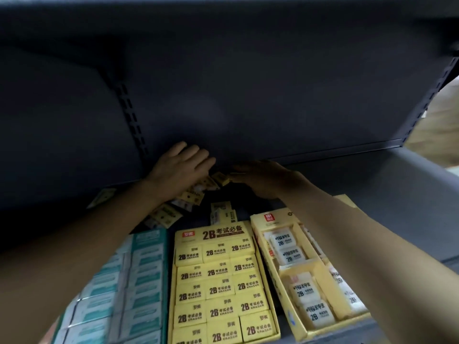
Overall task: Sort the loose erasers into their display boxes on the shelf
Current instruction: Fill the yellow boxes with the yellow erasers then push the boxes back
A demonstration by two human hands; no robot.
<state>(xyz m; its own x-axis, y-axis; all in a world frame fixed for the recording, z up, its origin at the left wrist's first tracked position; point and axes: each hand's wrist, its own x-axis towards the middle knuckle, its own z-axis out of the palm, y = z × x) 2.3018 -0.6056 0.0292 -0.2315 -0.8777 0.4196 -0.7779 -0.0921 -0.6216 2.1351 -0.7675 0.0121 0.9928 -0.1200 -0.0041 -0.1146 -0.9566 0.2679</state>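
Note:
Several loose yellow erasers (191, 197) lie in a pile at the back of the dark shelf. My left hand (181, 167) rests flat on top of the pile, fingers straight. My right hand (265, 178) reaches in from the right, and its fingertips touch a yellow eraser (221, 178) at the pile's right edge. In front stand three display boxes: a green one (139, 281), a yellow 2B box (218, 281) packed with erasers, and a yellow box of white erasers (298, 269).
Two more loose erasers (222, 213) stand just behind the yellow 2B box. One eraser (103, 197) lies apart at the left. The upper shelf's underside (223, 70) hangs low overhead. The bare shelf surface (397, 194) stretches to the right.

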